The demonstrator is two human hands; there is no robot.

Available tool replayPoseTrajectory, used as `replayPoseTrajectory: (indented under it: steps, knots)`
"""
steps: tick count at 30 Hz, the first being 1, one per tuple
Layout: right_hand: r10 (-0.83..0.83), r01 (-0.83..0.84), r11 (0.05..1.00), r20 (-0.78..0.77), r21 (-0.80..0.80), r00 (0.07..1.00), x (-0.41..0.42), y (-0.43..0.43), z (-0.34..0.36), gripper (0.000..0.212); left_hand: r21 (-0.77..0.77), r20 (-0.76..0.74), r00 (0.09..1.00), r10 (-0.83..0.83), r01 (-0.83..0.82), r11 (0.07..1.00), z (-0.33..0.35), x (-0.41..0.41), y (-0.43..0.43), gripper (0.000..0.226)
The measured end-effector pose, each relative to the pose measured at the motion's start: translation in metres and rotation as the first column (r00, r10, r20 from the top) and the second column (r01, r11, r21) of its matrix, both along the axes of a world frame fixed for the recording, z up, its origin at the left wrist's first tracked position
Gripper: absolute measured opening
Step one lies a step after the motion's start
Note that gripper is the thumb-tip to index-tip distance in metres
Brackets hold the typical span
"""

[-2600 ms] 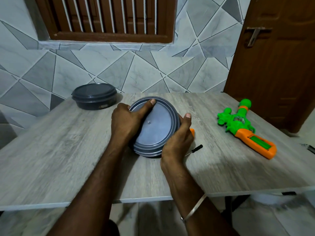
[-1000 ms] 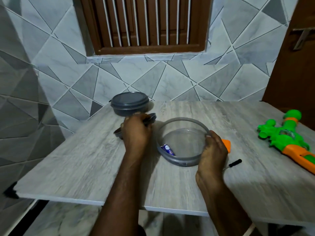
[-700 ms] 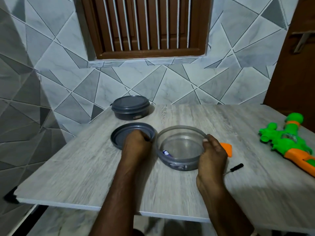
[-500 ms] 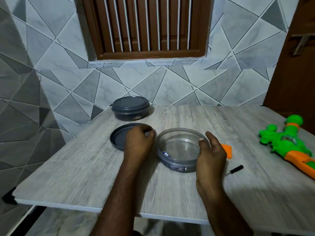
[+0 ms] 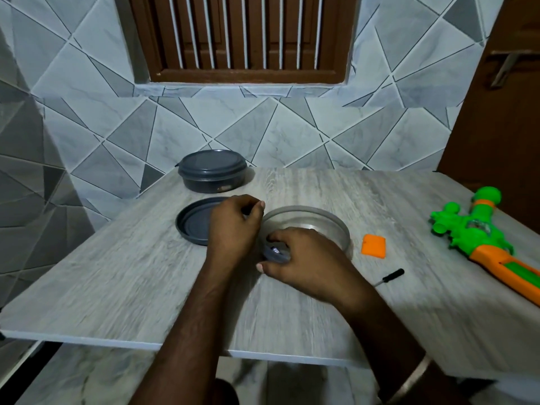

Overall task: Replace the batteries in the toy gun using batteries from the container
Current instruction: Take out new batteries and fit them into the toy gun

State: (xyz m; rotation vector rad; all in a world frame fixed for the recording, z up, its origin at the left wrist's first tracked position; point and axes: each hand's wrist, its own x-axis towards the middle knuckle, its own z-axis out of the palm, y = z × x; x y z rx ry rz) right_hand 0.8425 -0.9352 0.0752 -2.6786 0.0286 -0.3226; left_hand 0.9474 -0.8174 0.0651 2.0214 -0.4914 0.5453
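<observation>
We note the left hand (image 5: 233, 226) above the right edge of the loose lid (image 5: 191, 226), its fingers loosely curled and nothing seen in them. The right hand (image 5: 306, 258) lies palm-down across the near wall of the open container (image 5: 321, 213) on the desk (image 5: 117, 273), fingers bent inside by a battery (image 5: 274, 249), thumb outside. Whether it grips the battery we cannot tell. The toy gun (image 5: 479, 241) lies at the desk's right, well apart.
</observation>
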Motion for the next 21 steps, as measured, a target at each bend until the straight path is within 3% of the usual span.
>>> replayPoseTrajectory:
  steps: [10,21]
  knots:
    - [-0.021,0.019,0.998,-0.034,-0.064,0.999,-0.0018,-0.0066,-0.0027,0.049,0.103,0.009,0.980,-0.197,0.195,0.975,-0.0028,-0.0039,-0.0062,0.011]
    - [0.050,-0.081,0.957,-0.117,-0.278,0.992,0.0014,-0.0070,-0.0037,0.047,0.119,0.004,0.983,-0.182,0.181,0.976,-0.0042,-0.0022,-0.0070,0.016]
